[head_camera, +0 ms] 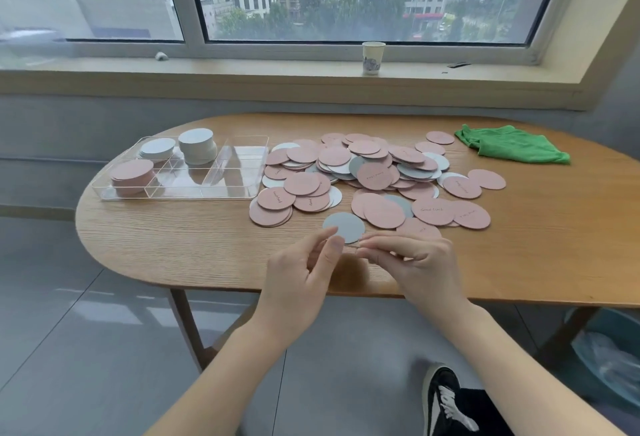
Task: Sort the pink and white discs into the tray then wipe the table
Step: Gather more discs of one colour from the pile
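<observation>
A single white disc (344, 227) is held just above the table's front edge. My left hand (298, 276) pinches its lower left edge between thumb and forefinger. My right hand (412, 262) has curled fingers, and their tips pinch the disc's lower right edge. Behind the hands, a loose pile of pink and white discs (374, 175) spreads over the middle of the wooden table (173, 238). A clear divided tray (242, 189) stands at the left. It holds a pink stack (131, 175) in front and two white stacks (195, 144) at the back.
A crumpled green cloth (512, 144) lies at the table's back right. A paper cup (373, 57) stands on the windowsill. My shoe (446, 397) shows below the table, and a bin with a plastic liner (609, 359) sits under the right end.
</observation>
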